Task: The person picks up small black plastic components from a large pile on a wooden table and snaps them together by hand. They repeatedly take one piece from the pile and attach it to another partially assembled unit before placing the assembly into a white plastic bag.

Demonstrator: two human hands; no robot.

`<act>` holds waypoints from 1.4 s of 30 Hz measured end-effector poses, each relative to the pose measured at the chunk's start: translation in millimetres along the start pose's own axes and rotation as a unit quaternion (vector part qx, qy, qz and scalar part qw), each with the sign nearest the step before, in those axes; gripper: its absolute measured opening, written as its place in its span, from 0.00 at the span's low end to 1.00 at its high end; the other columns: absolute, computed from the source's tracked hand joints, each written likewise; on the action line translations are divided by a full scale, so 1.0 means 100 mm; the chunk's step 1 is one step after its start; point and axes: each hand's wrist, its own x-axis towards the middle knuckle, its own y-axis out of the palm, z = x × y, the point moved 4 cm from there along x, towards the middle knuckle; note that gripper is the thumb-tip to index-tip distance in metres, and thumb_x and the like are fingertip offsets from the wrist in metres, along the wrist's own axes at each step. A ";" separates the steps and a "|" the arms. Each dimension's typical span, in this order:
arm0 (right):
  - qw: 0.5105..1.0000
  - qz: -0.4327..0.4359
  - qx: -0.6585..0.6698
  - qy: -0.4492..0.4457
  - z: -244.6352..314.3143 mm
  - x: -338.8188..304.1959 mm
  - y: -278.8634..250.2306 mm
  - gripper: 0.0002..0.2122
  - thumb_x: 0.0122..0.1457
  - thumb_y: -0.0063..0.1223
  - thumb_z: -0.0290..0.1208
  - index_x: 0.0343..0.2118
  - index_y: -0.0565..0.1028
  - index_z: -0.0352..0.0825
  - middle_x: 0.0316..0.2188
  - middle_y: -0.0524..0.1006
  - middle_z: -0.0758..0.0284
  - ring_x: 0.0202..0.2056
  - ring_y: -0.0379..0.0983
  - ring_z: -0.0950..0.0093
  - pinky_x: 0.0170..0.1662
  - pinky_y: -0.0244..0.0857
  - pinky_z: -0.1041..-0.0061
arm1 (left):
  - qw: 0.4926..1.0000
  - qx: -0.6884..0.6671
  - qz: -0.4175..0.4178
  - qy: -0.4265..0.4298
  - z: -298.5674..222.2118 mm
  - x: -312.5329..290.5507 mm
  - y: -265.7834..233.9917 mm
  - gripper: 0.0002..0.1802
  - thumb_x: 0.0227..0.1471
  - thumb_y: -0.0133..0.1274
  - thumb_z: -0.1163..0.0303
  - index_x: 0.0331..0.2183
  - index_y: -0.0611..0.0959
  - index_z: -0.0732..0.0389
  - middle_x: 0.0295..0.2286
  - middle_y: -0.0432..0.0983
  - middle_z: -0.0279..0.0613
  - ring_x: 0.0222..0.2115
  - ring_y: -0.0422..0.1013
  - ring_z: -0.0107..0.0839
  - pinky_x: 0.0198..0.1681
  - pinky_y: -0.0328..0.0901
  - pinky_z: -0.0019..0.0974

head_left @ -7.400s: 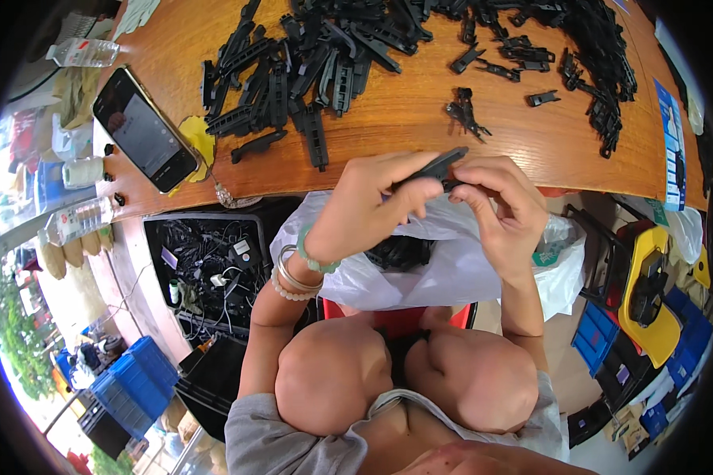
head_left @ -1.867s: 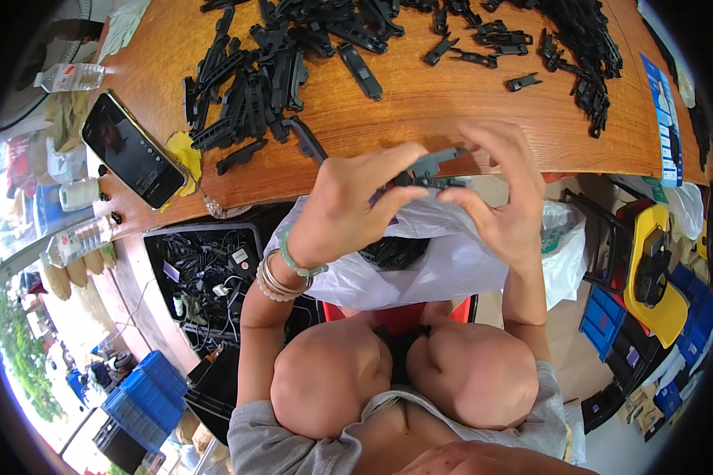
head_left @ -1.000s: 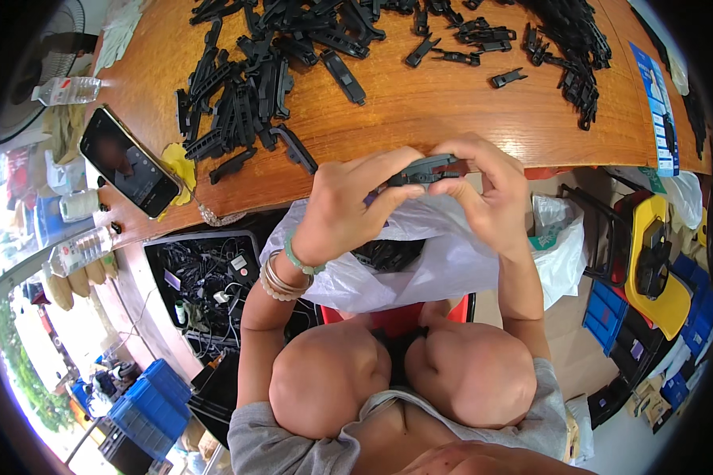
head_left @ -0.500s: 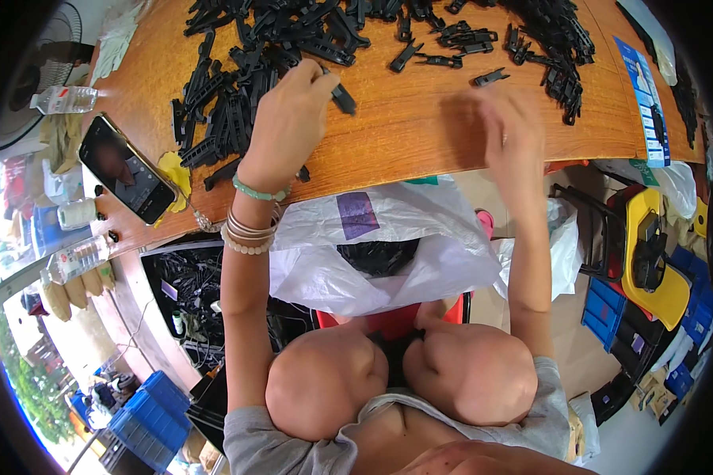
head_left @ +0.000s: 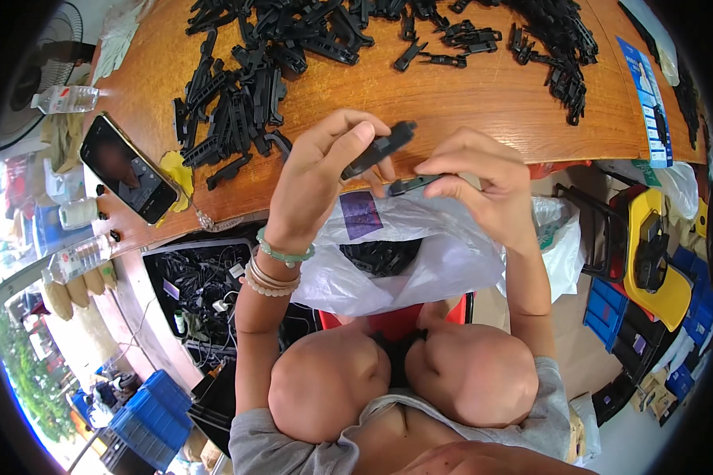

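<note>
My left hand (head_left: 322, 170), with bracelets at its wrist, is closed round a long black plastic part (head_left: 382, 149) above the table's front edge. Pinched between the thumb and fingers of my right hand (head_left: 483, 184) is a smaller black plastic clip (head_left: 412, 185). The two pieces are close together but look apart. Beyond my left hand spreads a heap of long black plastic parts (head_left: 234, 119). Several smaller black clips (head_left: 471, 37) lie scattered at the far middle, and more are piled at the far right (head_left: 566, 79).
A phone (head_left: 128, 168) lies at the table's left beside a yellow leaf-shaped thing (head_left: 176, 178). Below the front edge, a white sack (head_left: 444, 253) hangs open above my knees with black parts inside. A crate of black parts (head_left: 202, 289) stands left; a yellow chair (head_left: 653, 277) is at right.
My left hand has drawn back toward me and rightward with the long part. My right hand has picked the small clip off the table and brought it in toward the left.
</note>
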 end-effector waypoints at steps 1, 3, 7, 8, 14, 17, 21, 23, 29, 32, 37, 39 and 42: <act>1.000 0.016 0.012 -0.005 0.01 0.00 0.04 0.10 0.46 0.58 0.17 0.34 0.79 0.31 0.27 0.75 0.65 0.27 0.72 0.76 0.27 0.64 0.79 | 1.000 -0.003 0.026 0.007 0.06 0.01 -0.02 0.12 0.56 0.45 0.74 0.41 0.73 0.70 0.30 0.74 0.50 0.27 0.70 0.29 0.26 0.65 0.28; 1.000 0.012 0.020 0.012 0.04 -0.01 0.07 0.11 0.46 0.58 0.16 0.34 0.79 0.31 0.27 0.75 0.65 0.27 0.72 0.75 0.28 0.65 0.78 | 1.000 0.026 0.007 0.016 0.06 -0.01 0.04 0.13 0.56 0.45 0.74 0.42 0.73 0.71 0.31 0.75 0.49 0.28 0.70 0.29 0.26 0.65 0.28; 0.998 0.001 -0.063 -0.025 0.07 -0.01 0.06 0.12 0.44 0.57 0.14 0.35 0.78 0.31 0.28 0.75 0.62 0.28 0.73 0.71 0.29 0.67 0.77 | 0.996 0.087 0.017 0.021 0.08 -0.03 0.05 0.16 0.54 0.50 0.73 0.43 0.74 0.73 0.31 0.76 0.44 0.27 0.72 0.26 0.27 0.67 0.28; 0.998 0.002 -0.062 -0.025 0.06 -0.02 0.08 0.12 0.44 0.57 0.14 0.35 0.78 0.31 0.28 0.75 0.62 0.28 0.73 0.71 0.29 0.67 0.77 | 0.996 0.088 0.008 0.025 0.07 -0.03 0.07 0.17 0.53 0.53 0.73 0.43 0.75 0.73 0.29 0.77 0.41 0.24 0.72 0.25 0.27 0.68 0.27; 0.994 -0.046 -0.088 -0.042 0.05 -0.04 0.08 0.12 0.43 0.59 0.15 0.34 0.78 0.30 0.30 0.75 0.61 0.28 0.74 0.68 0.29 0.68 0.77 | 0.944 0.306 -0.006 0.123 0.06 -0.18 0.19 0.18 0.47 0.58 0.74 0.42 0.76 0.68 0.25 0.76 0.47 0.22 0.74 0.29 0.27 0.66 0.29; 0.989 -0.059 -0.121 -0.055 0.11 -0.03 0.08 0.15 0.43 0.60 0.18 0.38 0.77 0.31 0.31 0.76 0.60 0.30 0.73 0.67 0.32 0.67 0.75 | 0.901 0.395 0.001 0.181 0.04 -0.20 0.14 0.19 0.46 0.58 0.73 0.41 0.75 0.69 0.24 0.74 0.50 0.23 0.73 0.40 0.26 0.66 0.32; 0.992 -0.040 -0.115 -0.038 0.05 -0.03 0.08 0.20 0.43 0.61 0.25 0.44 0.75 0.32 0.34 0.76 0.60 0.32 0.72 0.65 0.37 0.64 0.73 | 0.847 0.479 0.042 0.226 0.03 -0.24 0.17 0.22 0.46 0.58 0.71 0.43 0.71 0.69 0.27 0.73 0.53 0.26 0.72 0.49 0.27 0.66 0.38; 0.994 -0.006 -0.107 -0.011 -0.04 -0.09 0.13 0.22 0.44 0.61 0.27 0.45 0.74 0.32 0.35 0.76 0.60 0.33 0.72 0.64 0.37 0.63 0.72 | 0.851 0.475 0.051 0.220 0.07 -0.24 0.22 0.25 0.48 0.57 0.70 0.46 0.68 0.68 0.29 0.73 0.54 0.29 0.71 0.51 0.28 0.66 0.42; 0.993 -0.048 -0.110 -0.021 -0.09 -0.15 0.17 0.21 0.45 0.60 0.29 0.45 0.74 0.32 0.37 0.76 0.61 0.34 0.72 0.66 0.35 0.62 0.73 | 0.871 0.446 0.043 0.202 0.07 -0.27 0.26 0.22 0.47 0.58 0.74 0.45 0.72 0.67 0.28 0.76 0.51 0.29 0.75 0.44 0.31 0.67 0.35; 0.987 -0.066 -0.135 -0.064 -0.06 -0.14 0.17 0.18 0.44 0.61 0.26 0.41 0.76 0.32 0.35 0.76 0.61 0.32 0.71 0.65 0.34 0.62 0.73 | 0.849 0.472 0.015 0.237 0.12 -0.27 0.21 0.21 0.47 0.58 0.74 0.44 0.73 0.67 0.28 0.76 0.51 0.28 0.75 0.44 0.31 0.67 0.35; 0.984 -0.120 -0.112 -0.063 -0.08 -0.24 0.17 0.09 0.41 0.61 0.20 0.28 0.76 0.31 0.28 0.74 0.61 0.29 0.69 0.66 0.32 0.62 0.74 | 0.856 0.468 0.053 0.211 0.11 -0.21 0.24 0.21 0.48 0.56 0.72 0.44 0.71 0.68 0.29 0.74 0.53 0.28 0.73 0.48 0.30 0.67 0.38; 0.987 -0.126 -0.086 -0.043 -0.10 -0.25 0.20 0.08 0.41 0.61 0.19 0.27 0.75 0.31 0.27 0.74 0.61 0.29 0.69 0.67 0.32 0.63 0.73 | 0.860 0.460 0.061 0.214 0.11 -0.22 0.25 0.22 0.49 0.55 0.71 0.44 0.69 0.69 0.30 0.73 0.56 0.29 0.72 0.51 0.29 0.66 0.42; 0.988 -0.126 -0.075 -0.042 -0.09 -0.25 0.23 0.09 0.41 0.60 0.19 0.28 0.75 0.31 0.27 0.73 0.61 0.30 0.70 0.66 0.33 0.63 0.72 | 0.831 0.491 0.026 0.260 0.08 -0.26 0.20 0.21 0.48 0.56 0.71 0.43 0.70 0.68 0.28 0.73 0.55 0.28 0.71 0.51 0.28 0.65 0.43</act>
